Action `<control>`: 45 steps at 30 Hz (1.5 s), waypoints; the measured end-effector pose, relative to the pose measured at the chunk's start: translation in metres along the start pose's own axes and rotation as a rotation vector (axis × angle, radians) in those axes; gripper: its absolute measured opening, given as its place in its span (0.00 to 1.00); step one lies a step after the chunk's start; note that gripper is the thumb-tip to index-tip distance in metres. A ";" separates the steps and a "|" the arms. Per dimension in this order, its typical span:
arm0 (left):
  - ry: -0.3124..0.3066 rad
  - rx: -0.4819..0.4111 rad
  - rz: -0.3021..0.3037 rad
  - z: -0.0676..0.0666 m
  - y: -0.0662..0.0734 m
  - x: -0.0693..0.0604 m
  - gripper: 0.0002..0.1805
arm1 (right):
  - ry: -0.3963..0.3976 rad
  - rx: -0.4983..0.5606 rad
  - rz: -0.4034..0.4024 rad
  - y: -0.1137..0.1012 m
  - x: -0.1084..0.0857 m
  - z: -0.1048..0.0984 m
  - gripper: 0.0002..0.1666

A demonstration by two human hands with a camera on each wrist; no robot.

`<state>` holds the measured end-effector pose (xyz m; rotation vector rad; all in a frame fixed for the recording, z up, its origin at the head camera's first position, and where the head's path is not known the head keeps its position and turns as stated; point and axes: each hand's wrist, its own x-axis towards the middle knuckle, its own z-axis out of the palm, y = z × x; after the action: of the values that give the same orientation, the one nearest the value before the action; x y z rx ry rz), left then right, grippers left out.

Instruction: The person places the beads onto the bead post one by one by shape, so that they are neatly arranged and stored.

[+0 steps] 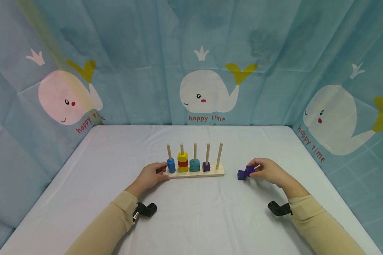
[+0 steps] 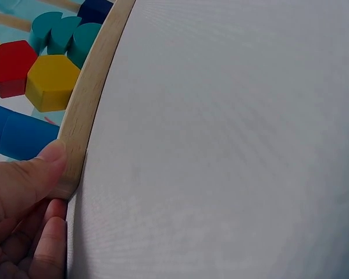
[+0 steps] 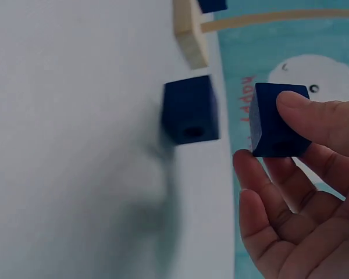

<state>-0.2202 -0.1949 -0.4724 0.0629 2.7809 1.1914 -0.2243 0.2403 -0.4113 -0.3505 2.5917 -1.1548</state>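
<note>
A wooden peg board (image 1: 196,174) with upright pegs stands at the middle of the table. My left hand (image 1: 151,176) grips its left end; in the left wrist view the thumb (image 2: 53,156) lies over the base's end. The pegs carry blue cylinders (image 1: 171,165), yellow and red hexagons (image 1: 183,163), teal pieces (image 1: 194,165) and one purple block (image 1: 206,166); the rightmost peg (image 1: 219,156) is bare. My right hand (image 1: 269,173) pinches a purple block (image 3: 267,119) between thumb and fingers, raised off the table. Another purple block (image 1: 241,175), with a hole, rests on the cloth beside it.
A white cloth covers the table (image 1: 198,219). Behind it and at both sides hangs a blue curtain (image 1: 140,95) printed with whales. Black camera mounts (image 1: 146,209) sit at both wrists.
</note>
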 end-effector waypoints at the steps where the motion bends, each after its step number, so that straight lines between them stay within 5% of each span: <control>1: 0.000 -0.001 0.001 0.000 0.000 0.000 0.32 | 0.003 -0.001 -0.007 -0.004 0.000 -0.001 0.16; 18: -0.013 -0.014 0.016 0.001 0.000 0.001 0.32 | 0.078 0.113 -0.265 -0.093 0.014 -0.018 0.20; 25: -0.014 -0.011 0.020 0.001 -0.001 0.001 0.32 | 0.104 0.156 -0.325 -0.122 0.029 -0.010 0.18; 45: -0.009 0.007 0.060 -0.003 0.000 0.002 0.30 | 0.077 0.179 -0.330 -0.137 0.060 0.035 0.15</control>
<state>-0.2221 -0.1970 -0.4706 0.1522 2.7942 1.1918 -0.2531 0.1074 -0.3398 -0.7272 2.5316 -1.5241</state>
